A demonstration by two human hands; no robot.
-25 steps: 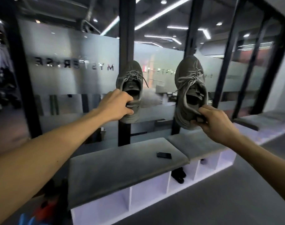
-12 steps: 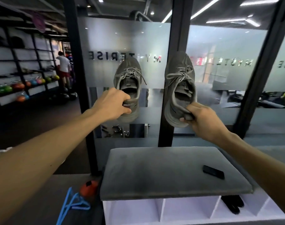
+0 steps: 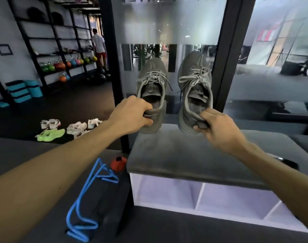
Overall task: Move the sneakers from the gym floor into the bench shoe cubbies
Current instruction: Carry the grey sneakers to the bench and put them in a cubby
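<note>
Head view: both hands' fingers grip grey sneakers (image 3: 152, 95) above the bench (image 3: 193, 155); blue cord (image 3: 83, 204) lies beside it.

Over on the left wall, a black rack (image 3: 49, 41) holds a row of coloured kettlebells (image 3: 69, 63), with teal step blocks (image 3: 22, 90) stacked near its foot. A person in a white shirt (image 3: 98, 46) stands by the rack. Blue tubing (image 3: 86, 199) and an orange ball (image 3: 118, 163) lie on the dark floor (image 3: 70, 102).
</note>
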